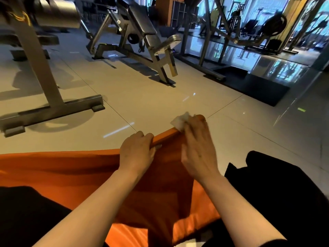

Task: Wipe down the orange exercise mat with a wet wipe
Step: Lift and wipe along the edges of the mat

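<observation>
The orange mat (58, 172) looks smooth and faintly sheeny, soft enough to fold and wrinkle. The wet wipe (179, 122) is white, crumpled, paper-like or thin cloth; blur hides its texture. The floor (142, 97) is glossy pale tile, mirroring lights. The far-left bench frame (53, 104) is matt grey metal; the far bench pad (140, 20) seems dark, slightly shiny vinyl.

Both forearms are bare, no sleeves or jewellery showing, and the legs (284, 193) wear black.
</observation>
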`<state>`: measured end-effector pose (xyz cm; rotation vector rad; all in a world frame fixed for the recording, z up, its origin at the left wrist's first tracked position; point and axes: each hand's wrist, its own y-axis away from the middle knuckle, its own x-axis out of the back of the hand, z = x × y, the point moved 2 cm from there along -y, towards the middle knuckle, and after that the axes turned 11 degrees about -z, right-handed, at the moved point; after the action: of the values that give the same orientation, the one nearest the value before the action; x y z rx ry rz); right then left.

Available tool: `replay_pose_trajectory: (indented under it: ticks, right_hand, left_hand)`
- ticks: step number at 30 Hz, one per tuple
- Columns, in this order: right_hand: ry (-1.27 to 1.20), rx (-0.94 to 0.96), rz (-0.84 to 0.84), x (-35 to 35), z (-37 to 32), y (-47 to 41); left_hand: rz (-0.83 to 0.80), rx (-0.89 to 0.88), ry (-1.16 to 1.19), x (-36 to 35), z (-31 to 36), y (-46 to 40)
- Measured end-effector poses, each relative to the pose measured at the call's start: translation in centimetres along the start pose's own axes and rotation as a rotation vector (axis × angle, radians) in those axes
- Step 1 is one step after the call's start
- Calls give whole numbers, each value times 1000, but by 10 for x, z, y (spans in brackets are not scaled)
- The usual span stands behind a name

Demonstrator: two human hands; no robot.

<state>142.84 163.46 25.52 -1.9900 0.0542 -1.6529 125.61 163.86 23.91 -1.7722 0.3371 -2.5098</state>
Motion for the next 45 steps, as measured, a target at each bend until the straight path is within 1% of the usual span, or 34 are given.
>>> replay_pose_trajectory:
  ticks: [2,3,5,7,9,11,14,16,17,19,22,24,27,29,32,34,36,39,41,43,45]
  right_hand:
    - [22,-95,25,7,11,-5]
    - [15,-95,19,7,10,-5]
    - [-30,-19,-15,3,-6,0]
    - [-71,96,-104,-6,-26,8]
    - [-54,174,-145,-8,-32,10]
    - [-71,132,-105,-4,-21,3]
    - [-51,-39,30,5,-1,-8]
    - [-66,-75,23,4,-4,-9]
    - [-100,-53,6,0,-11,-7]
    - [-136,51,-51,-9,-31,-1]
    - [-57,224,-158,-25,-49,7]
    - [-96,225,-154,-25,-41,3]
    - [-183,81,-77,-12,-26,-8]
    - [-181,54,-71,-16,-35,-7]
    - [-94,187,-106,-32,-57,4]
    - [-32,253,-90,-32,-55,-3]
    - [3,287,-32,-29,-46,-15]
    - [68,281,35,-32,-36,-26]
    - [91,252,38,-37,-32,-30]
    - [80,215,7,-39,-30,-35]
    - [73,194,-5,-40,-30,-38]
  left_hand:
    - [1,-4,-1,-1,0,0]
    - [0,0,-2,-1,0,0]
    - [-8,15,-6,-1,-1,-2]
    - [-18,26,-12,-2,-2,-2]
    - [-19,23,-11,-3,-1,-2]
    - [-4,5,7,-2,0,-1]
    - [7,2,11,-2,-1,-2]
    - [5,10,15,-3,-3,-2]
    - [3,15,20,-3,-3,-3]
    - [1,24,29,-2,-3,-4]
    - [18,44,56,0,-4,-5]
    - [41,55,97,1,-5,-5]
    - [85,76,164,1,-8,-4]
    - [100,102,186,0,-10,-2]
    - [92,137,186,-2,-10,-1]
    - [90,139,207,0,-9,-3]
    - [58,118,236,3,-9,-7]
    - [-75,28,236,5,-16,-12]
    - [-147,-37,202,7,-27,-15]
    - [-188,-17,61,6,-44,-18]
    - [-237,74,-40,4,-62,-18]
